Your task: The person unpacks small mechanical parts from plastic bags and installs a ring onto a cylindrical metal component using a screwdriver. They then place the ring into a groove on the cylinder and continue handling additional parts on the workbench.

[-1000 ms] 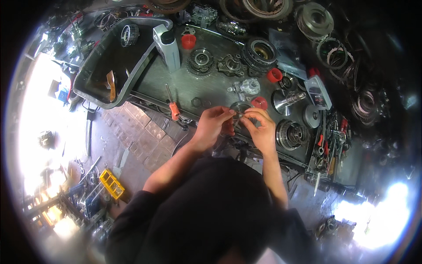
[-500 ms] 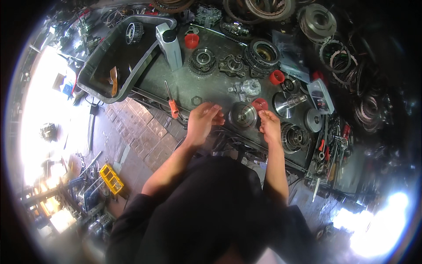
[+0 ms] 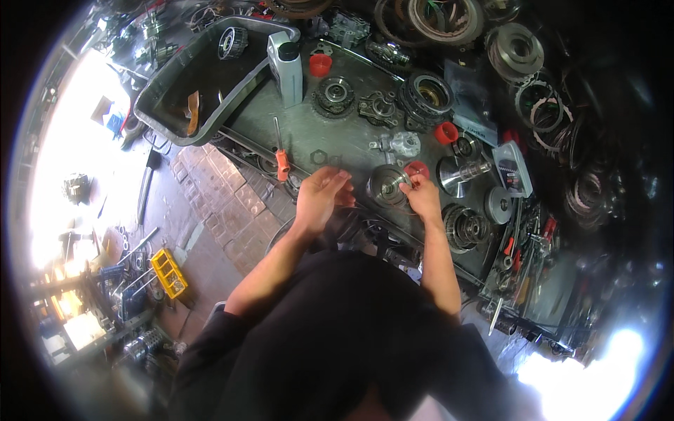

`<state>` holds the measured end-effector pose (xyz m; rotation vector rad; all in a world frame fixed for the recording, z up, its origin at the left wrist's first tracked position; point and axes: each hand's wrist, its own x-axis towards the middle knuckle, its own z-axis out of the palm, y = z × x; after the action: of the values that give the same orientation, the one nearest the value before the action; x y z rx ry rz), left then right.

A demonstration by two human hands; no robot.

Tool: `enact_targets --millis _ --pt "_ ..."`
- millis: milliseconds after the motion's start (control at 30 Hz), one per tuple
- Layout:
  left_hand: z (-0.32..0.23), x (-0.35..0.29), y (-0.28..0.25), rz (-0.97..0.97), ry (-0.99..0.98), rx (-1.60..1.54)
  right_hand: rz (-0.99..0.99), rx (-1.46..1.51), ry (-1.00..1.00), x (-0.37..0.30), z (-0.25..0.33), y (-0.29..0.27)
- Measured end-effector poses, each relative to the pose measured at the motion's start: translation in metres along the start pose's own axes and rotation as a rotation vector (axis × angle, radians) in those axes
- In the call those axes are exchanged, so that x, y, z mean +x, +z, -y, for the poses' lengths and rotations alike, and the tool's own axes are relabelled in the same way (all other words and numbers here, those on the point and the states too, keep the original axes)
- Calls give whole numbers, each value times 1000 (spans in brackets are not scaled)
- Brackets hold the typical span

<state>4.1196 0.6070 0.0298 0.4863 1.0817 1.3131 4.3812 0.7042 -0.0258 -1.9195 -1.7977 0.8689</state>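
Observation:
A round steel drum (image 3: 379,188) with a stepped hub stands near the front edge of the metal bench. My right hand (image 3: 425,200) reaches over its right rim, thumb and fingers pinched; whatever is between them is too small to make out. To the left of the drum is my left hand (image 3: 319,200), its fingers curled toward the thumb, apart from the drum. Anything inside that curl is hidden. Just behind the drum a red cup (image 3: 417,170) shows. A pale cast metal part (image 3: 401,144) lies farther back, and a hex nut (image 3: 319,157) rests beyond my left hand.
An orange-handled screwdriver (image 3: 282,165) lies at the bench's front edge. Behind it stand a grey bottle (image 3: 286,77) and a large grey tray (image 3: 151,119). Stacked rings (image 3: 463,228), a shafted steel cone (image 3: 456,172) and a clear plastic box (image 3: 511,172) sit at right.
My right hand has moved leftward onto the drum's rim, its fingers now over the metal. My left hand stays nearly in place. The whole view has shifted slightly.

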Motion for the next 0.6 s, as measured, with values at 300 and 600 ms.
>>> enact_targets --millis 300,600 --pt "-3 -22 -16 -48 5 -15 17 6 -181 -28 18 -2" --pt "-10 -26 3 24 -47 60 85 746 -24 -64 40 -42"
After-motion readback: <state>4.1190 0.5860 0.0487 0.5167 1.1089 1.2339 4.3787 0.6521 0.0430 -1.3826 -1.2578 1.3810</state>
